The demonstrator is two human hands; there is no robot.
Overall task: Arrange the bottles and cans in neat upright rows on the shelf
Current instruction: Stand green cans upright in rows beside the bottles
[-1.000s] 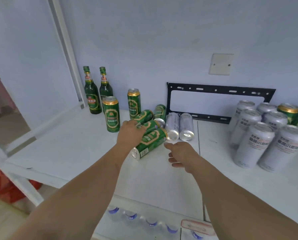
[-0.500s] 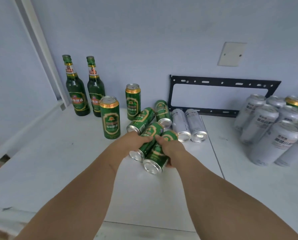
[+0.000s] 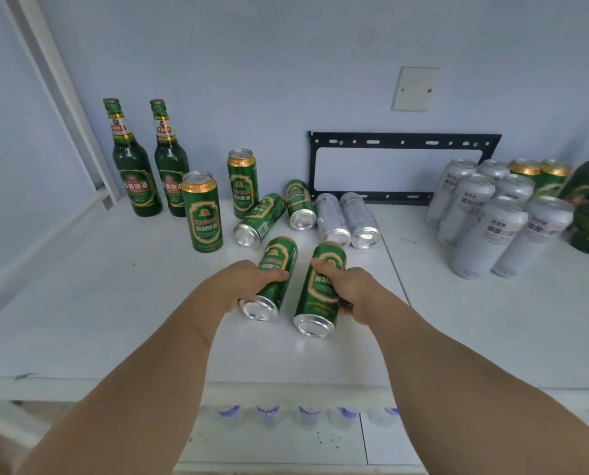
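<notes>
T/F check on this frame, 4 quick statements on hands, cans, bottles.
1. Each hand grips a green can: true; left hand holds the left green can, right hand the right green can.
2. Both green bottles lie on their sides: false, they stand upright by the wall.
3. Two silver cans lie on the shelf: true.
4. No green can stands upright: false; two upright green cans stand near the bottles.
</notes>
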